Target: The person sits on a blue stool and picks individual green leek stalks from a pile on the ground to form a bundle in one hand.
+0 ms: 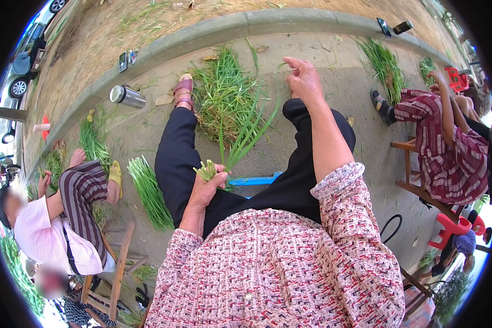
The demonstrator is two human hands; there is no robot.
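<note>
A small bunch of chives (206, 170) is in my left hand (205, 188), whose fingers are wrapped round the pale cut ends. The long flat green leaves (243, 146) slant up and away from it between my knees. Farther out, beyond my right knee, my right hand (305, 81) is stretched forward with its fingers apart. A thin green blade lies by its fingertips; I see nothing gripped there. On the ground in front of me, by my left foot, spreads a loose heap of chives (224, 98) mixed with dry brownish stalks.
A neat chive bundle (150, 191) lies beside my left leg. Near the concrete kerb (218, 27) stands a steel flask (127, 97). One seated person (65, 229) works at left, another (443, 136) sits at right near more chives (384, 68). Something blue (256, 180) shows beneath me.
</note>
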